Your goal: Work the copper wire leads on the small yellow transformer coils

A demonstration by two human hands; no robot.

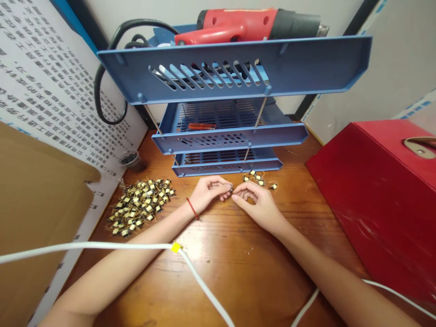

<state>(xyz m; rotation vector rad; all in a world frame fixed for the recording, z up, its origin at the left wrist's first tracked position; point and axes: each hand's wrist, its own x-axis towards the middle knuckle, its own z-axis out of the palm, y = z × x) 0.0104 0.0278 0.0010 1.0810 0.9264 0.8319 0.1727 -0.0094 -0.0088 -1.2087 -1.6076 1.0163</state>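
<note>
Coil [231, 188], small, dark, w/ fine wire leads, sits between your hands at approx. bench centre. Your L hand [207, 194] is curled, fingertips pinching it. Your R hand [255, 206] is curled too, fingers reaching in at the same spot; can't tell if it's gripping the coil or only touching it. Hands not spread; fingertips nearly meet.

Main pile of yellow-taped coils [138, 206] lies loose on the wooden bench [238, 272], left of your L hand, tangled w/ thin copper-coloured leads. Smaller group of coils [254, 178] lies just beyond your hands, near the rack's front edge. Red cord bracelet [192, 208] on your L wrist.

Blue 3-tier rack [235, 68] stands ahead of you. Red-and-black heat gun [252, 26] on top tier; orange-handled screwdriver [201, 126] on middle tier. Transparent cup [129, 159] w/ dark bits inside stands by the wall, behind the pile. Red box [371, 190] on the R side; brown cardboard sheet [37, 195] on the L. White cable [85, 245] w/ yellow tag [175, 247] runs across your L forearm.
</note>
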